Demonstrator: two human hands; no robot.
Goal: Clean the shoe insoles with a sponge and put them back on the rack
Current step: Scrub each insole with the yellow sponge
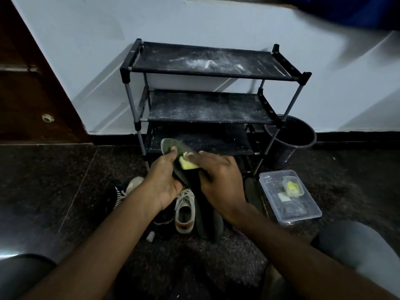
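Currently mid-clean: dark green insole (pixel 168 144) is up in the air in front of the rack's (pixel 205 107) bottom shelf, toe end pointing away. Left hand (pixel 164 182) grasps it from the side, thumb on the top face. Right hand (pixel 218 180) grips the yellow sponge (pixel 186 165) and presses it onto the insole's upper surface, about mid-length.

Below the hands, more dark insoles (pixel 213 221) lie on the floor, plus one (pixel 251 191) just beside the clear plastic container (pixel 292 211). Can't tell which of those are cleaned. White sneaker (pixel 184 213) and a couple of darker shoes sit next to them. Black bin (pixel 290 139) stands right of the rack.

Progress, my read: early to middle. All three rack shelves show nothing on them, just white dust, so no insole is back yet. Left to do: finish this one, do the floor ones, then put all of them on the rack.
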